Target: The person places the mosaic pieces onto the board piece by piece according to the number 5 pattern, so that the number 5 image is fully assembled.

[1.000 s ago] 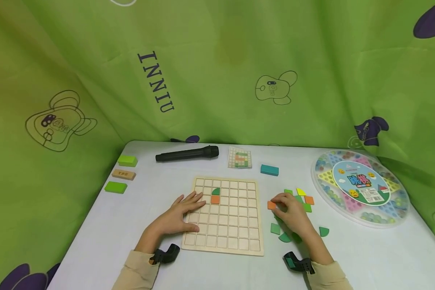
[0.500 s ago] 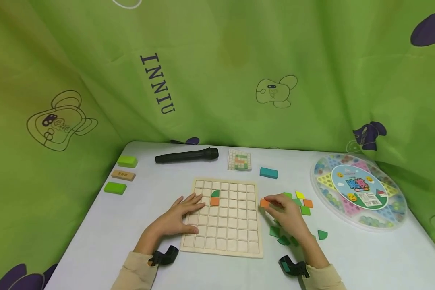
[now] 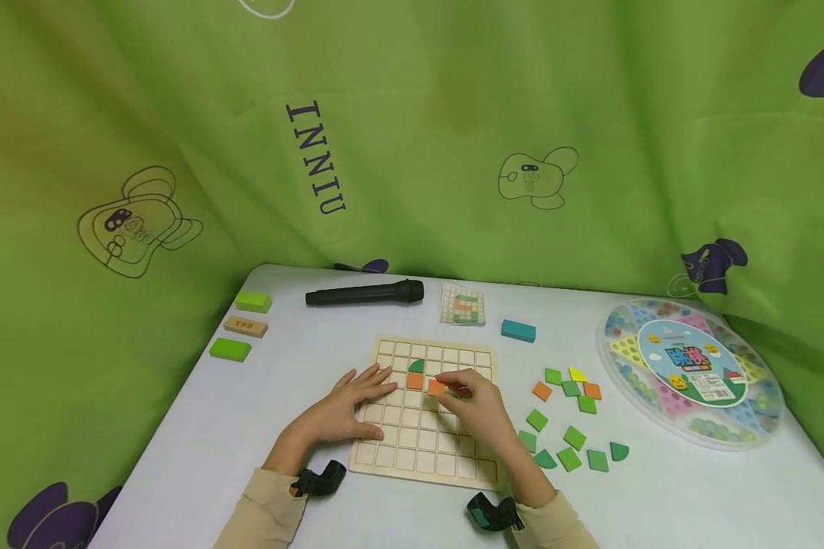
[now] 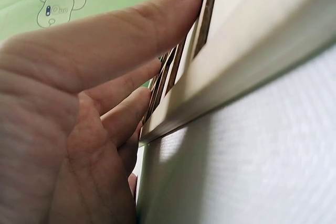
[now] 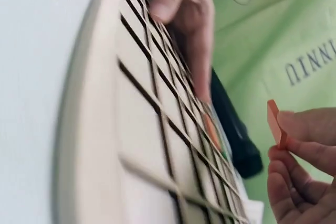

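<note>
A wooden grid board (image 3: 405,460) lies on the white table. In its upper part sit a green quarter-circle tile (image 3: 416,366) and, just below it, an orange square tile (image 3: 415,381). My left hand (image 3: 339,408) rests with spread fingers on the board's left edge; the left wrist view shows its thumb (image 4: 173,3) on the frame. Over the board, right of the placed orange tile, my right hand (image 3: 479,404) pinches a second orange square tile (image 3: 436,387) between thumb and fingertips. In the right wrist view that held tile (image 5: 275,123) is tilted, above the grid.
Loose green, orange and yellow tiles (image 3: 574,437) lie right of the board. Behind it are a black microphone (image 3: 364,293), a pattern card (image 3: 463,305) and a teal block (image 3: 518,330). Blocks (image 3: 246,326) line the left; a round Chinese checkers set (image 3: 690,374) is at right.
My right hand has carried the orange tile leftward from the loose tiles to over the board. My left hand has stayed on the board's left edge.
</note>
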`<state>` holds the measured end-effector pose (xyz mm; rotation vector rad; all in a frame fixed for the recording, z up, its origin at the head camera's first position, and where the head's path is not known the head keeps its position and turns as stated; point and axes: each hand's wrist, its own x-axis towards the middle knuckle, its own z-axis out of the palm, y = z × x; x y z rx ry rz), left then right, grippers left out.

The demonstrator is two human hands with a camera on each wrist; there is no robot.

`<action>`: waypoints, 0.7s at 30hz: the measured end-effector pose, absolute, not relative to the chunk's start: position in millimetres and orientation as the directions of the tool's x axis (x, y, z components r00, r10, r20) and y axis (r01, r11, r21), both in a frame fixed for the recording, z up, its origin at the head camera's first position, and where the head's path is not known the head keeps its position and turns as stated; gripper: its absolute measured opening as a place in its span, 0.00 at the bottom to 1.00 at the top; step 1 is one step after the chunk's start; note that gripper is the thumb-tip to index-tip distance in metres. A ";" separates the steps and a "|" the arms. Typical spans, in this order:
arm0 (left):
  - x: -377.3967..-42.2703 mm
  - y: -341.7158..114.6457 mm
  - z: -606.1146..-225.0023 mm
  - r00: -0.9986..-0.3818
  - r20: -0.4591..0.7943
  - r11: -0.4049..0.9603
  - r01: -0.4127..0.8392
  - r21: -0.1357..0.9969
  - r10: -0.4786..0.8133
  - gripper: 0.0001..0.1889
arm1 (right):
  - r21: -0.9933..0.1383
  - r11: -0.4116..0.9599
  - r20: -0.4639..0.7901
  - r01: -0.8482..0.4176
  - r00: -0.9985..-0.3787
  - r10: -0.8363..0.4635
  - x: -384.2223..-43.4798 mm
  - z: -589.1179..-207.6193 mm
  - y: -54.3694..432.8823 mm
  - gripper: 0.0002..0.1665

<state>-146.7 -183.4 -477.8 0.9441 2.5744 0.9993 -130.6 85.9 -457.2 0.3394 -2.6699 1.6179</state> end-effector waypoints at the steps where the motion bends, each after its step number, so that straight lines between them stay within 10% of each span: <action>1: -147.6 -183.2 -477.8 -0.767 0.023 0.562 0.489 0.667 0.641 0.42 | -0.876 0.447 0.109 -0.183 -0.977 -0.185 -131.9 -458.7 81.1 0.16; 21: -147.8 -183.6 -479.5 -0.764 0.021 0.552 0.483 0.680 0.644 0.42 | -0.737 0.603 0.189 -0.304 -0.950 -0.247 -136.6 -484.3 52.0 0.13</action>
